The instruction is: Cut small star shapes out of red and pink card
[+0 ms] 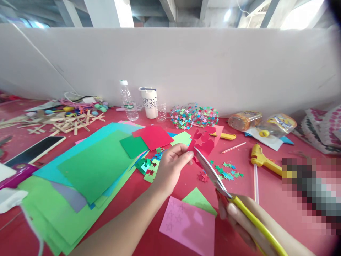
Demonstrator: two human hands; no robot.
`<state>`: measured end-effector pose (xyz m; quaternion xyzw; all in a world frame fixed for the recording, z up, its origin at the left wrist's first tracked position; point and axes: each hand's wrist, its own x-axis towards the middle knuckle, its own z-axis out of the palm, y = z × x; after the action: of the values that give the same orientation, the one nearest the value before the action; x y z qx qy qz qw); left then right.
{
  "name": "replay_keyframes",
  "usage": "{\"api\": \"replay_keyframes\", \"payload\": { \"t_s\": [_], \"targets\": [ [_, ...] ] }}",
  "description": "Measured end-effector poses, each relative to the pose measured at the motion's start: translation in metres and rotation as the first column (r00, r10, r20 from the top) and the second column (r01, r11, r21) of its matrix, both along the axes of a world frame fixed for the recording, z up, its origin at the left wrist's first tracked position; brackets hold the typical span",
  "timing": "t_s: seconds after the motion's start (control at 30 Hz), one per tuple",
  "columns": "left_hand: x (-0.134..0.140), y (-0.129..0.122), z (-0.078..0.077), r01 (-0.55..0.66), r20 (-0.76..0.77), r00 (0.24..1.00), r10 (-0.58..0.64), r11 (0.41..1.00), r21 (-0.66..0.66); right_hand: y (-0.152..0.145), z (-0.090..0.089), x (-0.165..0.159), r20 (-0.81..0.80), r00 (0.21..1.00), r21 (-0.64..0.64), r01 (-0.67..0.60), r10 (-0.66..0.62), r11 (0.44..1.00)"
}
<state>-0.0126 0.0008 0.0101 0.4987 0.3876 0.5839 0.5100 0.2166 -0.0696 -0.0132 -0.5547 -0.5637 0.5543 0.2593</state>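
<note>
My left hand (174, 165) pinches the lower left edge of a red paper (204, 142), which has star-shaped cut-outs in it and is raised above the table. In my right hand (239, 213) is a pair of scissors (213, 174) with yellow handles, its blades pointing up and left. The blade tips meet the paper's lower edge close to my left fingertips. Small red paper stars (203, 176) lie below the paper, and green and blue stars (227, 170) are scattered to the right. Nearer me rests a pink sheet (189, 227) with stars drawn on it, overlapping a light green piece (201, 201).
Stacked coloured paper (96, 163) covers the left side. Wooden sticks (71, 122), a phone (36, 151), a water bottle (129, 101) and a cup (149, 103) stand or lie beyond. On the right are a yellow cutter (226, 136), a pencil (233, 148) and a glue gun (266, 161).
</note>
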Motion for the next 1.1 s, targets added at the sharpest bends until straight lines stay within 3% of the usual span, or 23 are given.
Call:
{"api": "replay_keyframes", "payload": {
  "t_s": [0.13,0.27,0.33,0.5,0.67,0.87,1.1],
  "targets": [
    [0.008,-0.005,0.001,0.032,0.134,0.991,-0.021,0.996,-0.082,-0.001,-0.015,-0.002,0.025,0.999,-0.059,0.041,-0.04,0.997],
    [0.014,-0.008,0.003,0.058,0.258,0.966,-0.014,0.985,-0.164,-0.001,-0.014,-0.005,0.037,0.999,-0.036,-0.034,0.035,0.999],
    [0.015,-0.008,0.003,0.068,0.294,0.956,-0.011,0.98,-0.186,0.0,-0.011,-0.005,0.06,0.998,-0.038,-0.014,0.016,0.999],
    [0.015,-0.008,0.001,0.083,0.319,0.948,-0.015,0.976,-0.201,-0.002,-0.004,-0.005,0.073,0.997,-0.064,0.008,-0.003,0.998],
    [0.016,-0.007,0.001,0.109,0.352,0.936,-0.033,0.974,-0.197,-0.002,0.015,-0.013,0.001,1.0,-0.108,-0.02,0.021,0.994],
    [0.017,-0.007,0.003,0.109,0.373,0.928,-0.023,0.971,-0.213,0.009,0.028,-0.012,0.081,0.988,-0.013,-0.13,0.131,0.991],
    [0.014,-0.006,0.001,0.111,0.35,0.936,-0.033,0.973,-0.203,0.008,0.031,-0.01,0.099,0.988,0.051,-0.123,0.118,0.991]
  ]
}}
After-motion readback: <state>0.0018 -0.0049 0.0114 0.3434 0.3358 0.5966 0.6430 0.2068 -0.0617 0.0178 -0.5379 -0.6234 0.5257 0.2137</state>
